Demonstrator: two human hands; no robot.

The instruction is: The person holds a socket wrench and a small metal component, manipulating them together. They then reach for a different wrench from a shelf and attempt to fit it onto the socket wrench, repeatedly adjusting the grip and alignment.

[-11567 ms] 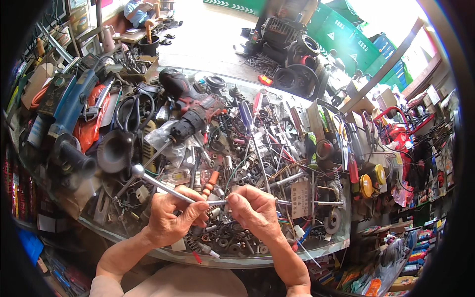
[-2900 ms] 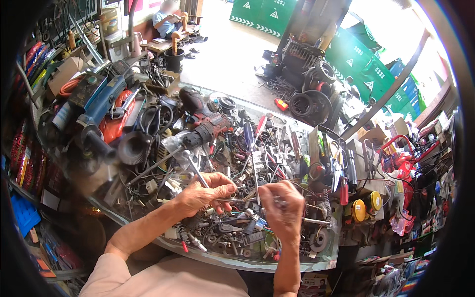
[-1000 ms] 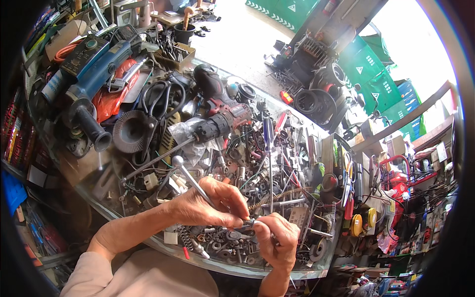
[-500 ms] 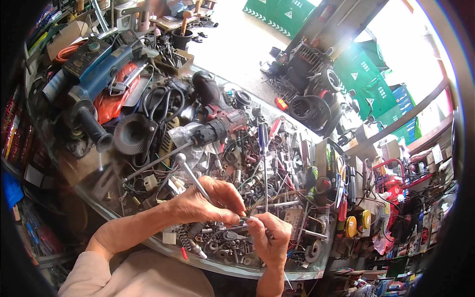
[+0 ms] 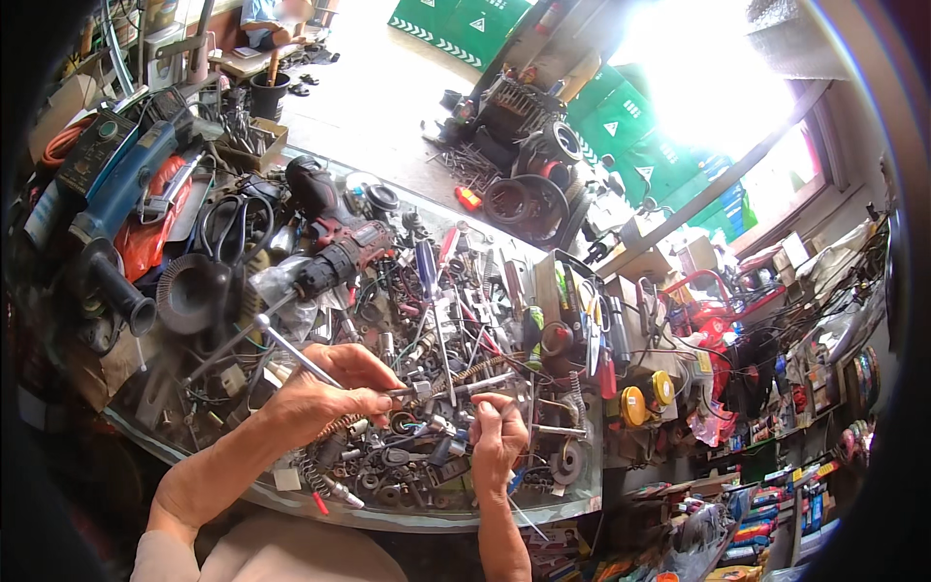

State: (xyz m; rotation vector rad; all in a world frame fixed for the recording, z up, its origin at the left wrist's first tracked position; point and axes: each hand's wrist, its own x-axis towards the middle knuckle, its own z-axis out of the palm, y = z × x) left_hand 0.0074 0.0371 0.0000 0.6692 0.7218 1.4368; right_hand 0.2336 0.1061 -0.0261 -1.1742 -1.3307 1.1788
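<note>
Since half a second earlier, both hands had barely shifted. Nearest, the left hand [image 5: 315, 400] was closed round a long steel rod tool [image 5: 291, 351], its tip pinched at a small fitting [image 5: 419, 390]; the right hand [image 5: 497, 441] pinched a small part just right of it, over loose hardware [image 5: 407, 475] on the glass tabletop [image 5: 427, 519]. A slip could drop the part into that clutter. Farther left lay a red power drill [image 5: 335, 254] and a blue grinder [image 5: 121, 194].
</note>
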